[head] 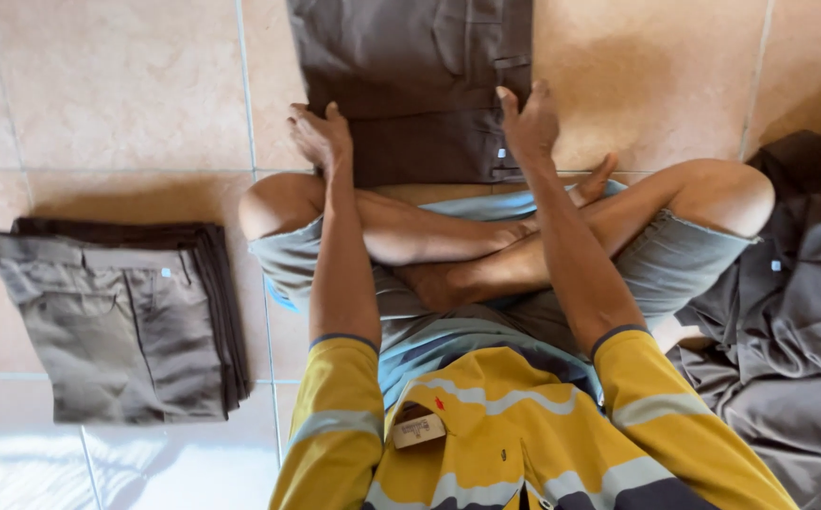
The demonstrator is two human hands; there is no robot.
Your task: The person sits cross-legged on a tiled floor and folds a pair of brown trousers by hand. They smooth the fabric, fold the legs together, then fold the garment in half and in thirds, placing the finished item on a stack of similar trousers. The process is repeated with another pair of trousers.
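Note:
I sit cross-legged on a tiled floor. A pair of dark brown trousers (pixel 410 66) lies flat in front of my shins. My left hand (pixel 319 135) grips the left edge of its near folded end. My right hand (pixel 528 121) grips the right edge of the same fold, next to the waistband and a small white tag. Both arms reach straight forward over my crossed legs.
A neat stack of folded brown trousers (pixel 127 321) sits on the floor to my left. A loose heap of grey-brown garments (pixel 788 331) lies at my right, against my knee. Beige floor tiles (pixel 118 85) surround everything.

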